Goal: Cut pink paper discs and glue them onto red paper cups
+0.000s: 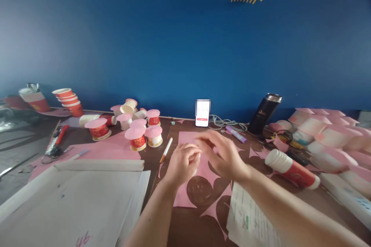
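Note:
My left hand (184,163) is closed, its fingers curled in above a pink paper sheet (185,197) with round holes cut in it. What those fingers hold, if anything, is hidden. Right beside it, my right hand (223,154) reaches over with bent fingers and the thumb apart; its fingertips come close to the left fingers and look a little blurred. A white-and-brown pen (166,150) lies left of my hands. Several small paper cups topped with pink paper discs, among them a red cup (137,142), stand farther left.
A phone (202,113) leans on the blue wall (174,54), near a coiled cable (224,122), a purple glue stick (236,134) and a black flask (264,115). Stacked cups (292,169) lie at right beside pink-covered cups (333,139). White sheets (72,200) lie front left.

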{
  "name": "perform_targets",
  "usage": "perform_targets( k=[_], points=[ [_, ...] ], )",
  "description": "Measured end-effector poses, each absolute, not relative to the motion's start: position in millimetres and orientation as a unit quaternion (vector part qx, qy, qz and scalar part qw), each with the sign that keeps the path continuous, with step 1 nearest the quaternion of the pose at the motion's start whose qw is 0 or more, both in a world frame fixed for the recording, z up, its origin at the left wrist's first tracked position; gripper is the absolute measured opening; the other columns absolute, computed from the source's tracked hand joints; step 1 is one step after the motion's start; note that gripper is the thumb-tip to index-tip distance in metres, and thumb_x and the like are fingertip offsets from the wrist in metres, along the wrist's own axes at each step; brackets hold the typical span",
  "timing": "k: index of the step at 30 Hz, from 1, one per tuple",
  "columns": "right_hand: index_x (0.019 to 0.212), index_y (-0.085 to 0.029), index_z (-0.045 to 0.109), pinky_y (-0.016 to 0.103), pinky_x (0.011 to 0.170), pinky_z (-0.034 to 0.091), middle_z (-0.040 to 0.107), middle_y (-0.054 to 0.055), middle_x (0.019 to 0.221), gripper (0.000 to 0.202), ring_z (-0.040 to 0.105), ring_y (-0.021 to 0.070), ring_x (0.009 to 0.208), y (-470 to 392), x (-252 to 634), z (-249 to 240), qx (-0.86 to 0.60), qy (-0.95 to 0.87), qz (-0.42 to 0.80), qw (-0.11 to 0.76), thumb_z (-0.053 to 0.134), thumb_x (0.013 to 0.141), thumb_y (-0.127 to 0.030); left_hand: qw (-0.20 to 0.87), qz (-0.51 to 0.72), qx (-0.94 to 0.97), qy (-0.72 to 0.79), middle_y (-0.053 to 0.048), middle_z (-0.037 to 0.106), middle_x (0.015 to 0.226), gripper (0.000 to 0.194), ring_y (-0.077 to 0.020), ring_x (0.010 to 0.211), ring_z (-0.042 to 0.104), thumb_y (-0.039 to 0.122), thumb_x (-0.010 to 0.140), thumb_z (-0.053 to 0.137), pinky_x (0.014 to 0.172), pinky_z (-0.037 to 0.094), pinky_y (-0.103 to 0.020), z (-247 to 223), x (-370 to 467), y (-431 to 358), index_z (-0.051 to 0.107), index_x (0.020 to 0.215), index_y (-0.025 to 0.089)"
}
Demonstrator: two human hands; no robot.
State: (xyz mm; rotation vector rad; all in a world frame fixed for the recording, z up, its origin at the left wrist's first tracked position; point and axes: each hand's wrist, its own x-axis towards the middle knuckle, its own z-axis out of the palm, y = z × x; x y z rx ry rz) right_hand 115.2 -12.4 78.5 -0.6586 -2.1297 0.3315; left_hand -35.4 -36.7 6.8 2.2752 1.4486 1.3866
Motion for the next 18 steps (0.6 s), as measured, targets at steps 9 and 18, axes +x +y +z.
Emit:
perform_targets(
  k=[9,18],
  points=[
    [0.104,-0.029,0.073,0.022,0.07,0.044,0.071,0.0,0.101,0.027,0.064,0.0174,0.087,100.2,41.2,68.0,-0.265,-0.958,0.109,0.028,0.06,0.081,-0.032,0.033,0.451,0.75,0.483,-0.006,0.068,0.096,0.019,-0.0224,0.094,0.058,0.017,0.084,0.052,0.087,0.044,-0.038,5.7,-34.8,-33.9,0.069,0.09,0.021],
    [0.111,-0.033,0.068,0.023,0.062,0.041,0.062,0.003,0.113,0.032,0.062,0.0179,0.089,114.1,1.3,42.7,-0.19,-0.98,0.024,-0.048,0.062,0.08,-0.026,0.047,0.439,0.742,0.505,-0.004,0.069,0.094,0.017,-0.0227,0.092,0.06,0.017,0.084,0.053,0.083,0.045,-0.038,5.4,-32.8,-34.2,0.068,0.088,0.022]
  ],
)
